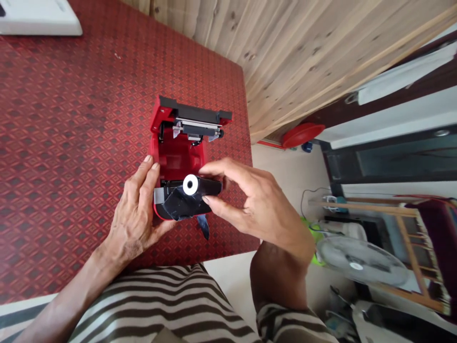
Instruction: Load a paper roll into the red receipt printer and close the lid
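Observation:
A small red and black receipt printer (181, 155) lies on the table with its lid (200, 116) raised and its red inner bay exposed. My left hand (134, 209) grips the printer's left side, fingers along the edge and thumb at the near end. Between the thumb and fingers of my right hand (250, 195) is a paper roll (190, 185). Its white end with a dark core hole faces left, and its outside is black. The roll is over the near part of the printer, just outside the bay. Dark, crinkled plastic film (203, 226) pokes out below.
The table has a red patterned cover (71, 143). At its far left stands a white device (43, 19). A wooden plank wall (285, 52) borders the far right. Beyond the table's right edge are a standing fan (360, 264), a wooden-framed chair (410, 247) and a red basin (302, 134).

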The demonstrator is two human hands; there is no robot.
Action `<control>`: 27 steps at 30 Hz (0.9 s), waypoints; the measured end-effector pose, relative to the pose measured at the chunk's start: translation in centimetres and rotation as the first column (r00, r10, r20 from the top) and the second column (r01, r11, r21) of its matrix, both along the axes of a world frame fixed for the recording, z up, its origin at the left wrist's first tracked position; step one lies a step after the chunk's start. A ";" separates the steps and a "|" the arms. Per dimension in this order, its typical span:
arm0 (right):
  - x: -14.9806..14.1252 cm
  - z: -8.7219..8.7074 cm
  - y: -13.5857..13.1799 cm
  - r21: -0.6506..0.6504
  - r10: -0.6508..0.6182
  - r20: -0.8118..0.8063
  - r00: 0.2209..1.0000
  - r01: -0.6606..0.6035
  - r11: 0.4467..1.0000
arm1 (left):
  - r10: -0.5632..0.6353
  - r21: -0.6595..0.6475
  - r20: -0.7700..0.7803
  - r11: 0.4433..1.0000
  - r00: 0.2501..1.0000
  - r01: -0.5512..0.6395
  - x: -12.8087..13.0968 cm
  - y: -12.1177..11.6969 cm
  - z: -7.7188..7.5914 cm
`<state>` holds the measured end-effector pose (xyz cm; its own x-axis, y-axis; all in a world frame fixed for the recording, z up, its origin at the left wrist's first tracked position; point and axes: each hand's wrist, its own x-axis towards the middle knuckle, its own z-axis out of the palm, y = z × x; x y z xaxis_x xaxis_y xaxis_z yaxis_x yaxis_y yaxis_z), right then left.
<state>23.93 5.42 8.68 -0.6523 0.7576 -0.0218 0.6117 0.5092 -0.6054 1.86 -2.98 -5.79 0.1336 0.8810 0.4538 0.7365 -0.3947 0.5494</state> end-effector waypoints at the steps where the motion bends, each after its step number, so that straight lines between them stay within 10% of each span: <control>1: 0.2 0.4 0.0 -0.029 0.047 -0.002 0.999 -0.047 0.998 | -0.005 0.000 -0.002 1.000 1.000 0.005 -0.1 0.0 0.0; 7: 2.8 3.9 -0.4 -0.226 0.349 -0.297 0.889 -0.420 0.879 | -0.017 0.009 -0.019 1.000 1.000 0.017 -0.1 0.0 0.2; 13: 0.8 0.5 0.8 -0.078 0.084 -0.008 0.996 -0.084 0.993 | -0.010 -0.004 -0.013 1.000 1.000 0.010 -0.1 -0.1 0.0; 18: -1.8 -3.1 1.8 0.069 0.066 0.042 0.997 -0.069 0.995 | -0.026 -0.033 0.009 0.999 1.000 0.027 -0.2 -0.2 -0.1; 27: -3.1 -3.7 2.4 0.051 0.070 0.145 0.987 -0.078 0.996 | -0.017 -0.020 -0.008 1.000 1.000 0.017 -0.1 -0.1 0.0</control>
